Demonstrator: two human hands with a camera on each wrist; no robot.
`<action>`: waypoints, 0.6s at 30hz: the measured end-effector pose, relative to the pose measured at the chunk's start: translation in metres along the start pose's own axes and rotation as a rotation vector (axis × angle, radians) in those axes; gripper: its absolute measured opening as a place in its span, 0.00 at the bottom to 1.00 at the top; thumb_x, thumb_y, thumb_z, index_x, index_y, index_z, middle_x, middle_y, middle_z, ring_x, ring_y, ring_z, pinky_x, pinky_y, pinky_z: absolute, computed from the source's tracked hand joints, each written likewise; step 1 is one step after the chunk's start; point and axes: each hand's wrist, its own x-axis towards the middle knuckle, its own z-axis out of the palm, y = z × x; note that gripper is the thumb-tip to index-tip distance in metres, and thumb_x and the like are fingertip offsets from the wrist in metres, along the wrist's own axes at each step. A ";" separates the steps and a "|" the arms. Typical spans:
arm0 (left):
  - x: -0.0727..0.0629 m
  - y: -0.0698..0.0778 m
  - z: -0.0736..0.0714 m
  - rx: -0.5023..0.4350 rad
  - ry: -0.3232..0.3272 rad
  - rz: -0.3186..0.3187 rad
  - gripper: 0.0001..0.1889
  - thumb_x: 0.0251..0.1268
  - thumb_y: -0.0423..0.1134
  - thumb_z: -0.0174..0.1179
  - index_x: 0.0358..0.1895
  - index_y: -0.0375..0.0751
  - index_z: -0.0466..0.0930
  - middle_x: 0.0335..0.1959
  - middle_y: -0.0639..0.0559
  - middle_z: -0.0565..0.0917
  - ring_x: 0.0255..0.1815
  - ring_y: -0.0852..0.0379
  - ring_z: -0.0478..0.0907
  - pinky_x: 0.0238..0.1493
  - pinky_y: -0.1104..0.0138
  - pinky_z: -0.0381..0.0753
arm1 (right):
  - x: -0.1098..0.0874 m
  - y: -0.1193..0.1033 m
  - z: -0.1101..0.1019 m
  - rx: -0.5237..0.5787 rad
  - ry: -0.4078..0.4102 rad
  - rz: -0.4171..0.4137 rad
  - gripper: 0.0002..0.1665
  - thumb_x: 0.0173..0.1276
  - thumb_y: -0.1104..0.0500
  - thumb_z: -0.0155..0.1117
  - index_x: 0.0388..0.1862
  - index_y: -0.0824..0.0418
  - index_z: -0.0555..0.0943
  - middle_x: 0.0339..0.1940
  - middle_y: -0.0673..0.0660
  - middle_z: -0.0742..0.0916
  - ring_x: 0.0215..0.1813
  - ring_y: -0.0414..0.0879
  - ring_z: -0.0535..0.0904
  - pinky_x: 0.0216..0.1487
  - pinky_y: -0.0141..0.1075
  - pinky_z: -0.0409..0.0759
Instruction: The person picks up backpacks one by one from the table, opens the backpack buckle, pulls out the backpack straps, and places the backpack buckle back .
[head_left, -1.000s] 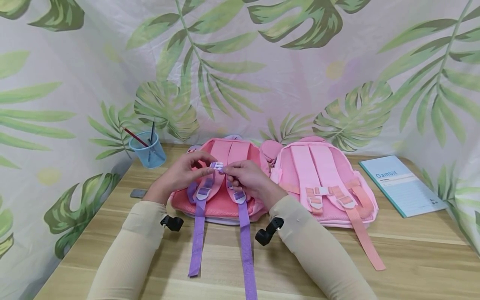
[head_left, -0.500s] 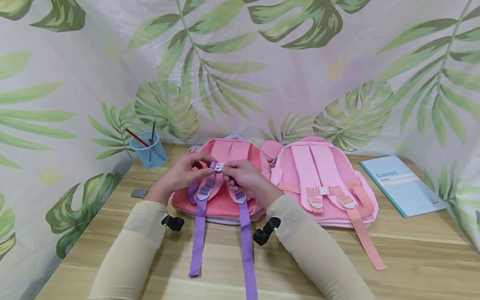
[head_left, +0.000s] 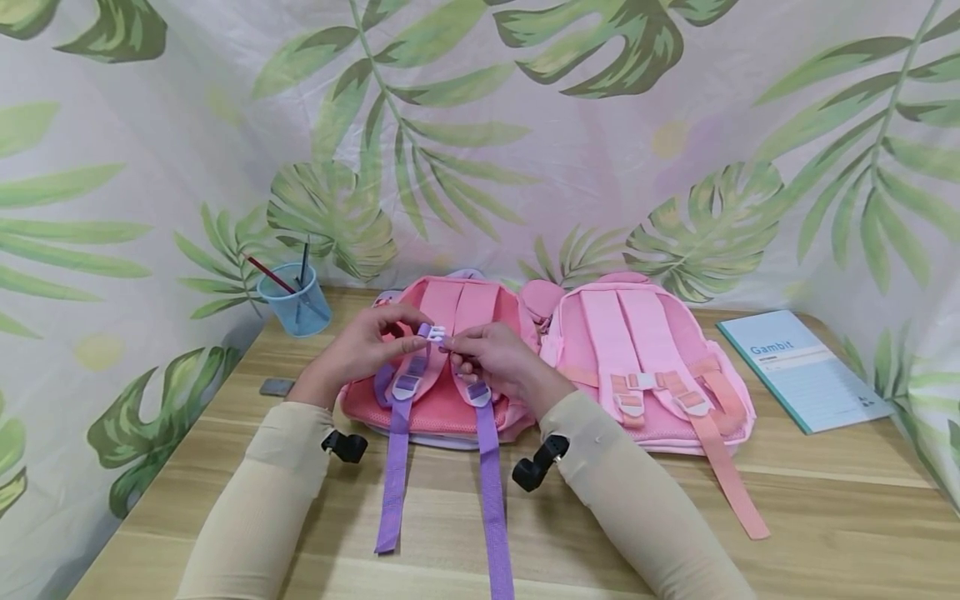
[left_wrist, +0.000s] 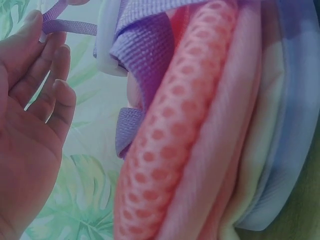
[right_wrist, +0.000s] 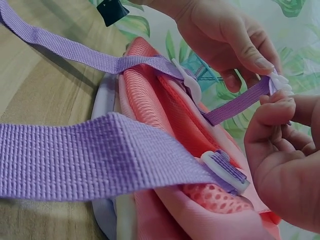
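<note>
My left hand [head_left: 367,346] pinches a white side-release buckle [head_left: 435,333] by its purple strap end, above the coral back of a backpack [head_left: 487,300]. The buckle's prongs [right_wrist: 282,83] point toward my right hand [head_left: 495,354]. The right thumb and forefinger meet right at the buckle, pinching a small purple strap piece mostly hidden by the fingers. In the left wrist view, the left hand [left_wrist: 37,90] holds up the thin purple webbing [left_wrist: 75,27], its other fingers loosely bent. Two long purple straps [head_left: 393,483] hang from white adjusters [head_left: 407,386] onto the table.
A pink backpack [head_left: 577,333] with its white chest buckle [head_left: 642,382] fastened lies to the right. Beyond it is a blue notebook [head_left: 802,367]. A blue mesh pen cup [head_left: 296,308] stands at the back left, near a small grey block [head_left: 277,387] on the wooden table [head_left: 442,533].
My right fingers moved slightly left over the prongs, then back right a little. The left hand and both backpacks stay nearly in place.
</note>
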 end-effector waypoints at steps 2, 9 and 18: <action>0.000 0.000 0.000 0.002 -0.001 0.002 0.12 0.74 0.37 0.71 0.56 0.45 0.89 0.46 0.46 0.85 0.45 0.48 0.77 0.45 0.60 0.79 | 0.000 0.000 0.001 -0.002 0.001 -0.007 0.16 0.84 0.63 0.60 0.55 0.78 0.83 0.23 0.52 0.79 0.25 0.39 0.70 0.25 0.29 0.68; 0.000 -0.001 0.000 -0.003 -0.011 -0.006 0.12 0.74 0.37 0.71 0.56 0.45 0.89 0.48 0.46 0.85 0.47 0.48 0.77 0.46 0.59 0.79 | 0.000 0.000 0.003 -0.019 0.009 -0.020 0.16 0.85 0.63 0.59 0.58 0.76 0.83 0.25 0.52 0.80 0.26 0.40 0.70 0.25 0.29 0.68; 0.000 -0.002 0.002 0.023 -0.016 0.025 0.11 0.73 0.36 0.72 0.55 0.46 0.89 0.47 0.49 0.87 0.47 0.48 0.79 0.46 0.57 0.81 | 0.001 -0.003 0.007 -0.028 -0.003 -0.020 0.14 0.86 0.65 0.55 0.58 0.74 0.81 0.27 0.53 0.81 0.27 0.40 0.70 0.26 0.29 0.69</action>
